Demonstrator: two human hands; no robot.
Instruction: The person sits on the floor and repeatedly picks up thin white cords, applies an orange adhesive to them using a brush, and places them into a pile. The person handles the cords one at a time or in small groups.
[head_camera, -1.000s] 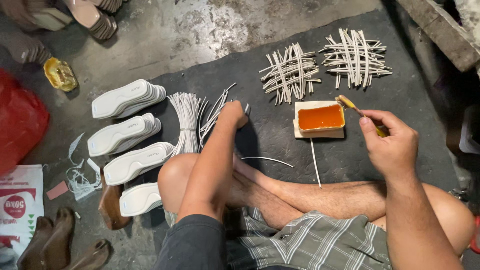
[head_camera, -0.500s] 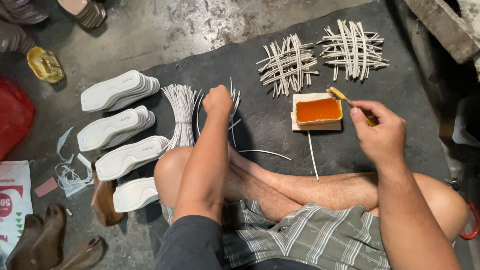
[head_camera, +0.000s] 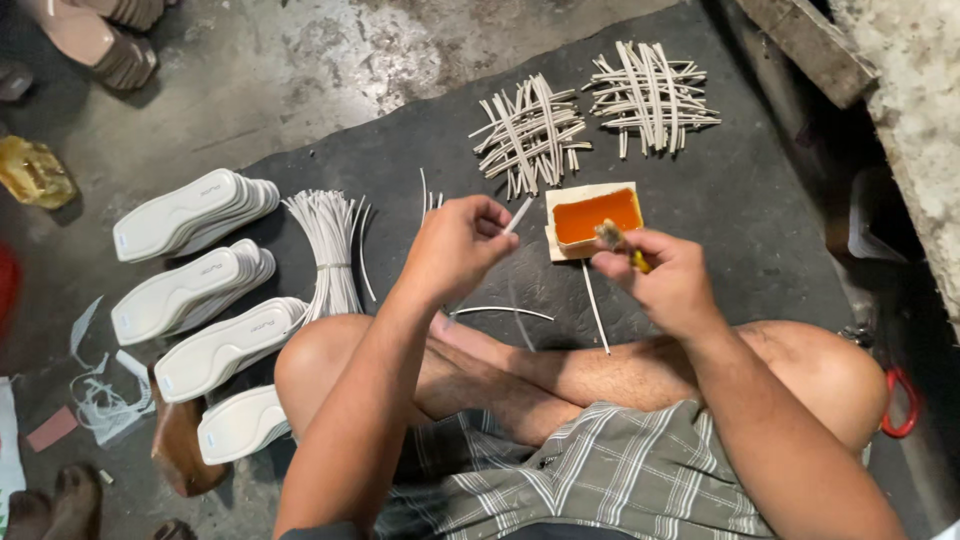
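Note:
I sit cross-legged on a dark mat (head_camera: 750, 200). My left hand (head_camera: 455, 245) is raised above the mat and pinches a thin white strip (head_camera: 518, 214) between its fingers. My right hand (head_camera: 665, 280) grips a small yellow-handled brush (head_camera: 618, 242), its bristles close to the strip's end. Just behind both hands sits a small tray of orange glue (head_camera: 597, 215). A tied bundle of white strips (head_camera: 328, 250) lies left of my left hand. Loose strips (head_camera: 592, 318) lie on the mat by my legs.
Two criss-crossed piles of strips (head_camera: 528, 133) (head_camera: 650, 98) lie at the mat's far side. Stacks of white shoe insoles (head_camera: 195, 210) (head_camera: 190, 290) (head_camera: 228, 345) line the left. Another person's sandalled foot (head_camera: 95, 45) is at top left. A concrete block (head_camera: 900, 130) stands at right.
My left hand has lifted off the strip bundle with one strip pinched in it. My right hand moved the brush from the glue tray toward the strip. The view shifted slightly.

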